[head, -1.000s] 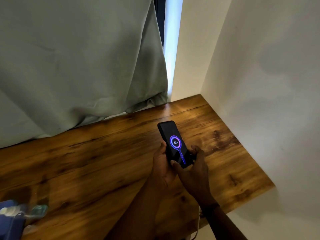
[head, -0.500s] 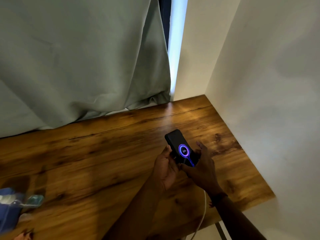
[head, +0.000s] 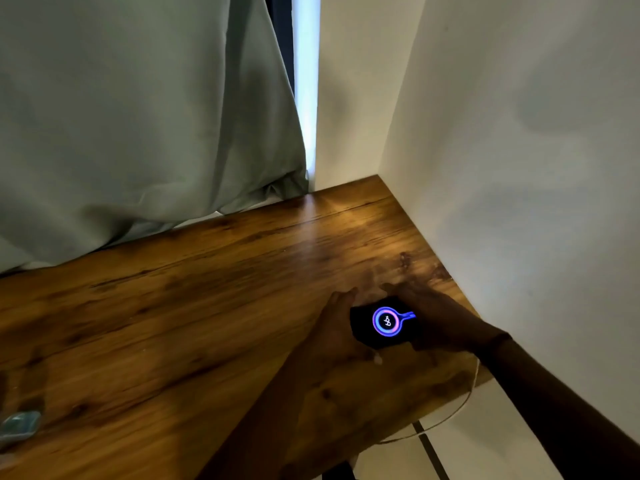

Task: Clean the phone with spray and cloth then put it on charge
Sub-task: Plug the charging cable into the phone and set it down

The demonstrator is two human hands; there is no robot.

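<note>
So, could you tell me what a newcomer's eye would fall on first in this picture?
The phone with its glowing purple-blue ring, between the left hand and the right hand at the right end of the wooden table. Next, the bright strip of daylight beside the curtain, top centre.

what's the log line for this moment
phone: charge ring lit, at table | left hand: against its left edge | right hand: over its right end | cable: trails off table edge | grips: blurred

The phone (head: pixel 363 329) is black with a blue-purple ring (head: pixel 375 322), the table (head: pixel 207 323) brown wood-grain, the curtain (head: pixel 138 116) grey-green.
</note>
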